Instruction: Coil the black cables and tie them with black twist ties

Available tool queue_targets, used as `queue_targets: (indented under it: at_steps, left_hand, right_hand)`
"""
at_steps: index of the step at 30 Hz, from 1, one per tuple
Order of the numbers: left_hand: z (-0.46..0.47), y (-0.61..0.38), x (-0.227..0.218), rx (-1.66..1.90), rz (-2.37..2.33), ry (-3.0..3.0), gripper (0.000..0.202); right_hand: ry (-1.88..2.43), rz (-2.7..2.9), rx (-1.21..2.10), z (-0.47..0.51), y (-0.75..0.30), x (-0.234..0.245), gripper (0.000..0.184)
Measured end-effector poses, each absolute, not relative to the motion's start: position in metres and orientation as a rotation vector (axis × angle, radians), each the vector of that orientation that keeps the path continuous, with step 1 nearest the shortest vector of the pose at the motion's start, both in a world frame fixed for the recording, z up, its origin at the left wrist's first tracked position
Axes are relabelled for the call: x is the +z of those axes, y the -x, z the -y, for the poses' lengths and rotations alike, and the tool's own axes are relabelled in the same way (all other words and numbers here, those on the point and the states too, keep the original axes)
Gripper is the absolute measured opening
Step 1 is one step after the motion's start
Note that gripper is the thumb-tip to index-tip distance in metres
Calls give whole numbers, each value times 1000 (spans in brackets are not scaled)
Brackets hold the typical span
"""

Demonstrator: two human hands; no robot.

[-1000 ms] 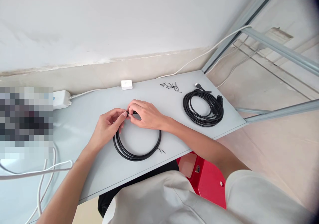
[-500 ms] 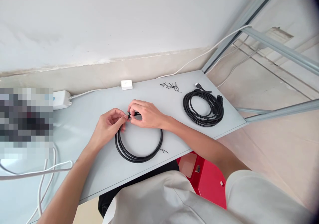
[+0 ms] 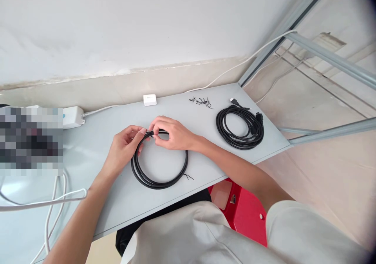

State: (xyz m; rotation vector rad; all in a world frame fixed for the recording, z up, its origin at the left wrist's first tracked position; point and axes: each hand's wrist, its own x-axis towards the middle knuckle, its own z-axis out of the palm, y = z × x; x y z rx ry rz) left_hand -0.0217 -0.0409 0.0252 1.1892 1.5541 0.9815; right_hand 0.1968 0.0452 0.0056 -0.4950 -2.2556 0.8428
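Note:
A coiled black cable (image 3: 158,178) lies on the grey table (image 3: 190,119) in front of me. My left hand (image 3: 125,148) pinches the coil at its top left, fingers closed round the strands. My right hand (image 3: 172,132) pinches the same spot from the right, fingertips pressed together on the cable where a thin black wire tie seems to sit. A second twisted tie (image 3: 186,176) sticks out of the coil at its lower right.
Another coiled black cable with plugs (image 3: 239,127) lies at the right end of the table, with several loose black ties (image 3: 202,101) behind it. A small white box (image 3: 149,99), a white adapter (image 3: 73,117) and white cords (image 3: 49,201) are at the back and left. A red stool (image 3: 243,211) stands below.
Both hands have shifted slightly up and left with the coil, and the fingers have kept working at the same point on the cable.

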Motion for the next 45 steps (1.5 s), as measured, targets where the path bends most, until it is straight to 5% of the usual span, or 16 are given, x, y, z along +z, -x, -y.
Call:
queue_targets:
  at_steps: [13, 21, 26, 31, 38, 45]
  left_hand:
    - [41, 26, 25, 1101, -1532, -1195, 39]
    - [39, 30, 19, 1066, -1751, -1350, 37]
    - [40, 29, 11, 933, -1893, -1642, 28]
    - [39, 31, 6, 908, -1888, -1781, 25]
    - [37, 40, 7, 894, -1932, -1854, 23]
    - [35, 47, 7, 972, -1931, -1864, 24]
  right_hand:
    - [554, 2313, 803, -48, -199, 5, 11]
    - [581, 1526, 1689, -53, -202, 29, 30]
    - [613, 1217, 1791, -68, -205, 28, 33]
    - [796, 1328, 1514, -82, -213, 28, 30]
    - [1197, 1866, 436, -124, -256, 28, 7]
    - [1654, 2042, 173, -144, -280, 13, 13]
